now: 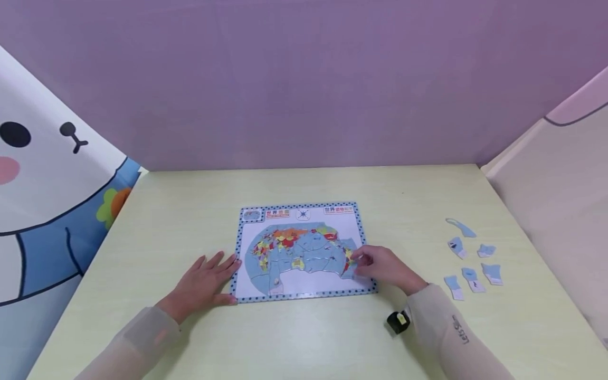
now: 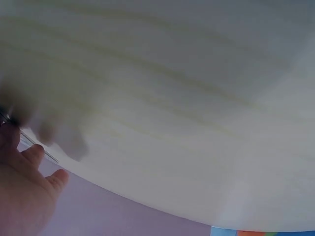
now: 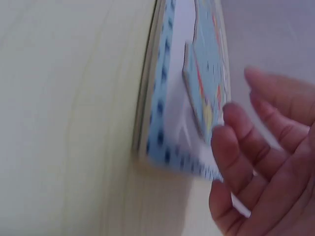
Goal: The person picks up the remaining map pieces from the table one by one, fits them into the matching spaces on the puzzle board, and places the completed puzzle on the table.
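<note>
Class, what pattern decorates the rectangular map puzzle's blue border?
The border has dark dots, clearest in the head view.

Soft, even light in the head view; dimmer, hazier left wrist view.
A pale sheen lies on the near tabletop, with faint shadows beside both sleeves; the map puzzle's smallest lettering is unreadable. From the left wrist, grey shade veils the upper part and the table edge bows. From the right wrist, the dotted border and the right hand look softly blurred.
</note>
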`<state>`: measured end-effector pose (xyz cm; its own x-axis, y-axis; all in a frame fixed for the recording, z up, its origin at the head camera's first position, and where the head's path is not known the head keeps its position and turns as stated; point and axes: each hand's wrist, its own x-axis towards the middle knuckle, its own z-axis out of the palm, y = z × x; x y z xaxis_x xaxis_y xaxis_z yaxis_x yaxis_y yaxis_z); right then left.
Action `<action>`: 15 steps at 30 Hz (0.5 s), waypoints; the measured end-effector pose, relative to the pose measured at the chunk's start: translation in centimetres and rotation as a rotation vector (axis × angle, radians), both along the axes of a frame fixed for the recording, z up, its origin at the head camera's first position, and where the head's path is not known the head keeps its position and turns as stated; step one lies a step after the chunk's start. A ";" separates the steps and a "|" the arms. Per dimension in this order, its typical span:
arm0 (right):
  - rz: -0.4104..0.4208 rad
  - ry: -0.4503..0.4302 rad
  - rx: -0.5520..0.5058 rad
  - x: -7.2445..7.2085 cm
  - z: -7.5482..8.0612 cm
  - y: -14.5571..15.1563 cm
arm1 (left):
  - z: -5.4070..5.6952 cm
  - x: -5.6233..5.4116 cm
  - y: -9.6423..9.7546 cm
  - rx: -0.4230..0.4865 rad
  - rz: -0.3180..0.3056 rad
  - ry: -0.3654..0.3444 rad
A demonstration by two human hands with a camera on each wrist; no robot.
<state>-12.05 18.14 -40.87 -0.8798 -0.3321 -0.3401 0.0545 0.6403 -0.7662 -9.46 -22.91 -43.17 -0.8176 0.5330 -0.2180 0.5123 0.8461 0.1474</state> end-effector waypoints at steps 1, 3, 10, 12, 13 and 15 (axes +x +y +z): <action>0.004 -0.001 -0.001 0.0 0.0 0.4 | 0.0 0.0 0.0 0.005 0.004 -0.007; 0.004 -0.007 0.012 0.1 0.0 1.2 | 0.1 0.1 0.0 0.009 0.002 -0.011; -0.041 0.006 0.084 0.2 0.4 3.5 | 0.2 0.0 0.0 0.019 0.007 -0.025; -0.043 0.016 0.094 0.2 0.4 4.0 | 0.1 0.0 -0.1 0.018 0.012 -0.028; -0.042 0.021 0.095 0.2 0.4 4.1 | 0.1 0.0 -0.1 0.017 0.014 -0.029; -0.037 0.029 0.086 0.3 0.3 4.4 | 0.0 0.0 -0.2 0.019 0.015 -0.031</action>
